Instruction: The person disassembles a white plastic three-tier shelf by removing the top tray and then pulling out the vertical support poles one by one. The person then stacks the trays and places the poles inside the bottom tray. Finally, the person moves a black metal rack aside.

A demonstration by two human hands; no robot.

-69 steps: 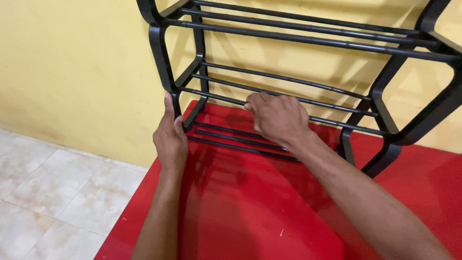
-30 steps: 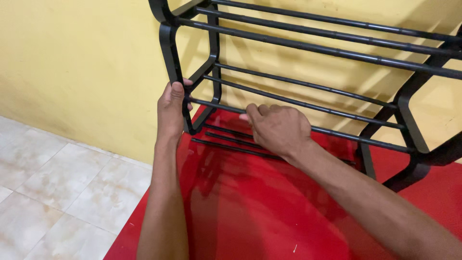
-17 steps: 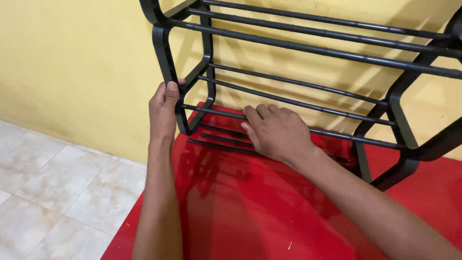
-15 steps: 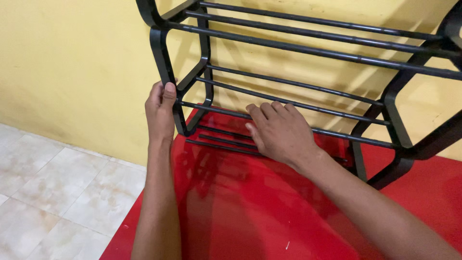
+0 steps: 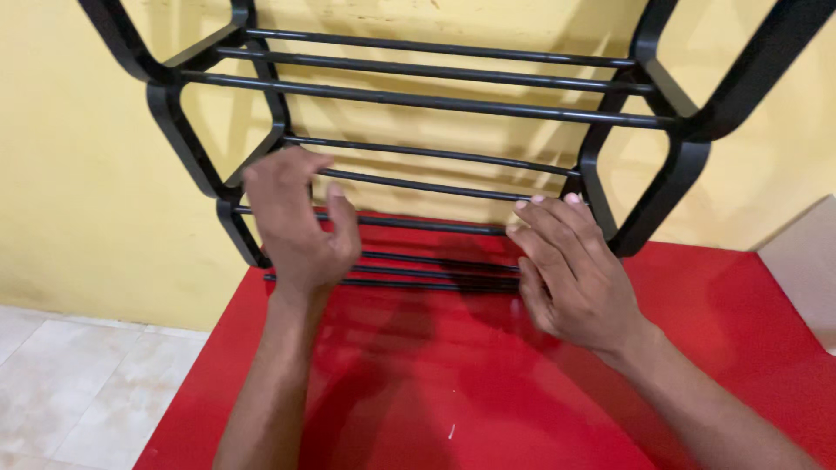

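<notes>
Head view: a black tiered rack stands on a glossy red table, close against a yellow wall. Its side frames are chunky, rounded black loops, and thin black rods run between them in tiers of three.

The left hand is raised in front of the rack's left side, at the level of the lower tier. Its fingers are spread and loosely curved, with the thumb standing apart on the right; they close on nothing. The hand is a little blurred, and whether the fingertips brush the rods behind them I cannot tell. It sits just beside the lower left frame loop without gripping it.

The right hand is held flat and open, fingers straight, slightly fanned and pointing up toward the wall. The fingertips reach the front rod of the lower tier near the right frame loop, touching it or nearly so; nothing is clasped in the palm.

Below both hands, the bottom rods lie low over the red surface, which mirrors them. Pale floor tiles show at the lower left, beyond the table's edge.
</notes>
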